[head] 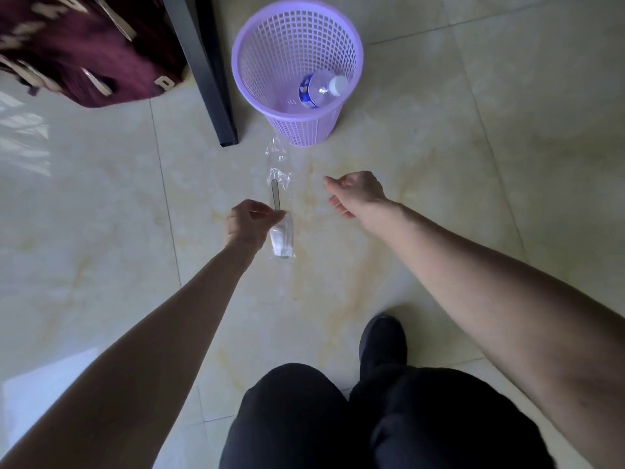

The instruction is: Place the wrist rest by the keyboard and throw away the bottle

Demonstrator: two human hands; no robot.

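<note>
A clear plastic bottle [321,89] with a white cap and blue label lies inside the purple mesh waste basket [348,38] on the floor ahead. My left hand [250,221] pinches a metal spoon in a clear plastic wrapper [280,231], held over the tiles in front of the basket. My right hand [355,192] hovers to the right of it, fingers loosely curled and holding nothing. The wrist rest and keyboard are out of view.
A black table leg [209,79] stands just left of the basket. A maroon garment [84,52] hangs at the top left. Glossy beige floor tiles [473,164] spread all around. My dark-trousered legs and shoe [382,340] show at the bottom.
</note>
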